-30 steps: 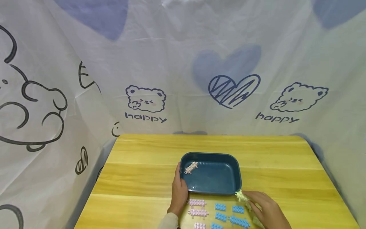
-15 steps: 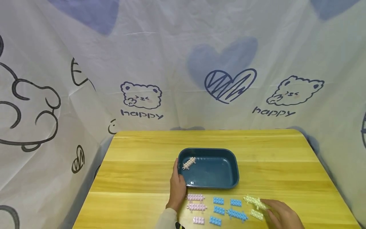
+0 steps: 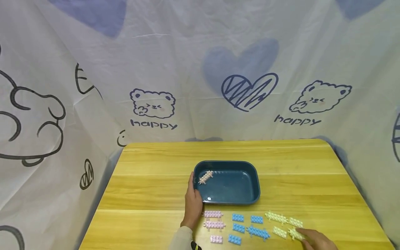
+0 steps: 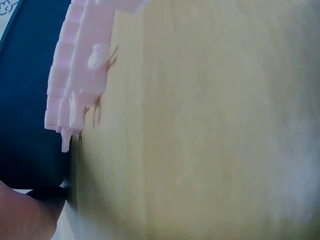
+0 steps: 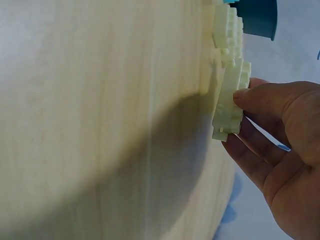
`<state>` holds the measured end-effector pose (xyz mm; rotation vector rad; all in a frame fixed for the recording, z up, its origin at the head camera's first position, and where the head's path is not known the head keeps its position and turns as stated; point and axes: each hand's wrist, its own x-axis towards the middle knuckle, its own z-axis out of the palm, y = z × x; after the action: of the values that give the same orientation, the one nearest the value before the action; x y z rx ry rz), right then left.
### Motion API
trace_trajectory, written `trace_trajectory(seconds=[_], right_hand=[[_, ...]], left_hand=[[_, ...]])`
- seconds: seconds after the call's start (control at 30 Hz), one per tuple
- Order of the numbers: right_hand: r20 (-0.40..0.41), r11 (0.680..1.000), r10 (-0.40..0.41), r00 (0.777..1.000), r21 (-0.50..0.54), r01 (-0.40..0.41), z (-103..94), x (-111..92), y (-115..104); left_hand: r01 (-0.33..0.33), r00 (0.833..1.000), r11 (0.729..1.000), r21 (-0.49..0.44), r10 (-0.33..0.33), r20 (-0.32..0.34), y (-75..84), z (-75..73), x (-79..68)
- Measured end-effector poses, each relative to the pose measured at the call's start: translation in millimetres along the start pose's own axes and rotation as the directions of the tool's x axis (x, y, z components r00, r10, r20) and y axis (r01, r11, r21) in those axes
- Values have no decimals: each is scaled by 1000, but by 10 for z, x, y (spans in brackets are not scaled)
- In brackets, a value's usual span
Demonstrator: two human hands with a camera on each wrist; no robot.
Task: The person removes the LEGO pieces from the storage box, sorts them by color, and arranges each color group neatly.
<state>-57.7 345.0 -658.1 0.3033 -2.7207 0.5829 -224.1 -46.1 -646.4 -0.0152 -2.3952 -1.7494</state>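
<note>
A dark teal tray (image 3: pixel 258 187) stands mid-table, with a pale pink building block (image 3: pixel 205 177) lying inside at its left end. My left hand (image 3: pixel 192 206) rests against the tray's left wall, its visible fingers fairly straight along the outside. At lower right my right hand (image 3: pixel 317 239) pinches a pale yellow building block (image 5: pixel 230 102) between thumb and fingers, at the table. Close to it lie a long yellow block (image 3: pixel 276 217) and two short ones, one the upper short block (image 3: pixel 296 222), the other the lower short block (image 3: pixel 279 232).
In front of the tray lie pink blocks, including a long pink block (image 3: pixel 213 214), and several blue blocks, including a long blue block (image 3: pixel 258 232). The wooden table (image 3: pixel 150 194) is backed by a printed white cloth (image 3: pixel 193 69).
My right hand has moved right and down from the tray's near corner, leaving the long yellow block on the table. It now pinches another yellow block. My left hand stays at the tray.
</note>
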Motion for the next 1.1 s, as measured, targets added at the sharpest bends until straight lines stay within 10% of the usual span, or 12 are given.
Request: trace_trajectory(seconds=[0.5,0.8,1.1], right_hand=[[58,951,-225,973,228,206,159,61,183],[65,982,-115,991,154,104,200,104,-7],[26,958,-206,978,212,196,235,191,-31]], left_hand=[[-13,1000,1000,-2,13,-15,31,-15,-19],[8,1000,1000,-11,-8,1,18,-18,-2],[-5,1000,1000,-4,5,-7,16,-25,6]])
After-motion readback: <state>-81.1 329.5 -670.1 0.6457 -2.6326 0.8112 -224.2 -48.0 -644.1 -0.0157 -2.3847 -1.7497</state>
